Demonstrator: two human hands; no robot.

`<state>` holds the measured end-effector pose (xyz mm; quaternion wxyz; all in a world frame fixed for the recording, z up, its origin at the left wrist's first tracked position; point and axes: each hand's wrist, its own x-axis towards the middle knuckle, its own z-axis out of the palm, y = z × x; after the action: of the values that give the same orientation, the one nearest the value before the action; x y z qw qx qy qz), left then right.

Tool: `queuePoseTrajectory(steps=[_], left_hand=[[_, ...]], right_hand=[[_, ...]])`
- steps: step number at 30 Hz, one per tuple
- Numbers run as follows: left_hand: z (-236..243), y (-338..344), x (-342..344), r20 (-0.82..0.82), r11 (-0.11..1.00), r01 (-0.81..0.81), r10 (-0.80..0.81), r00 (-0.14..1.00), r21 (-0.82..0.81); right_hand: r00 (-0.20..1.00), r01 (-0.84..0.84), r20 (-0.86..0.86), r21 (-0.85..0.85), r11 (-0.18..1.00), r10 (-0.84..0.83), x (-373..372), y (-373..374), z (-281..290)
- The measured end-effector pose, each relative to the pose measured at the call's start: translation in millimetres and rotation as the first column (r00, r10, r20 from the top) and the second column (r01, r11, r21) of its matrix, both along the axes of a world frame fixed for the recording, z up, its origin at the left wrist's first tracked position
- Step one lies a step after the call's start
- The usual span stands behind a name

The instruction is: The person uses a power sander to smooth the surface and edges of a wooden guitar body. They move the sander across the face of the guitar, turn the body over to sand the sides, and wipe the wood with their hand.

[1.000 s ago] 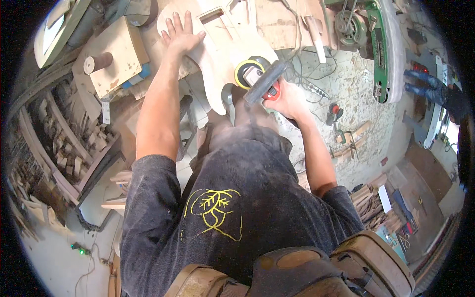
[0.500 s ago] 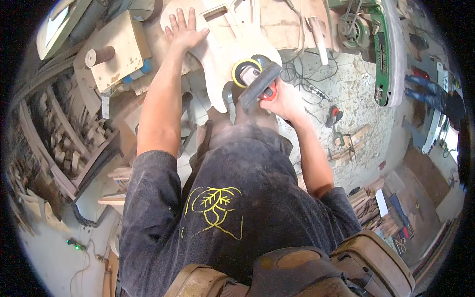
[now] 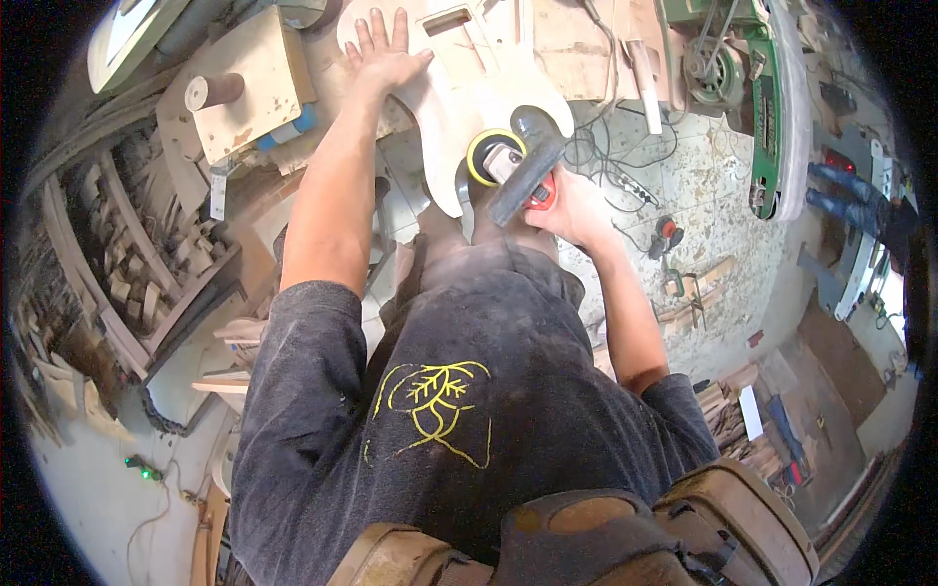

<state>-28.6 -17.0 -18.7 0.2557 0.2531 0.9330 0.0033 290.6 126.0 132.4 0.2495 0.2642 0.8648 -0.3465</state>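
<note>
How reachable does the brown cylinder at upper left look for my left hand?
Probably yes: your left hand rests open on the pale wooden piece, holding nothing, and nothing visible seems to block the brown cylinder, though distance is hard to judge.

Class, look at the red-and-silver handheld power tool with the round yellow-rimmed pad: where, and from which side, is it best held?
Probably by its red end, coming from the lower right: that end points toward the person's right grip, which wraps it, while the round yellow-rimmed pad sits opposite.

Woodworking workshop: power tool (image 3: pixel 502 162), green machine (image 3: pixel 764 146), piled wood offcuts (image 3: pixel 121 285).
</note>
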Motion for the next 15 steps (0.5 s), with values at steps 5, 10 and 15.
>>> queuePoseTrajectory(steps=[5,10,15], left_hand=[[0,-1,-2,-0.015,0.999,0.038,-0.038,0.999,0.011],[3,1,2,-0.002,1.000,0.006,-0.006,1.000,-0.009],[9,4,5,0.017,1.000,-0.004,0.004,1.000,0.011]], right_hand=[[0.999,0.041,0.022,-0.009,0.999,-0.041,-3,-3,6],[0.999,-0.040,-0.030,-0.044,0.998,0.038,6,-8,-2],[1.000,0.013,-0.016,-0.060,0.998,-0.014,4,-12,-1]])
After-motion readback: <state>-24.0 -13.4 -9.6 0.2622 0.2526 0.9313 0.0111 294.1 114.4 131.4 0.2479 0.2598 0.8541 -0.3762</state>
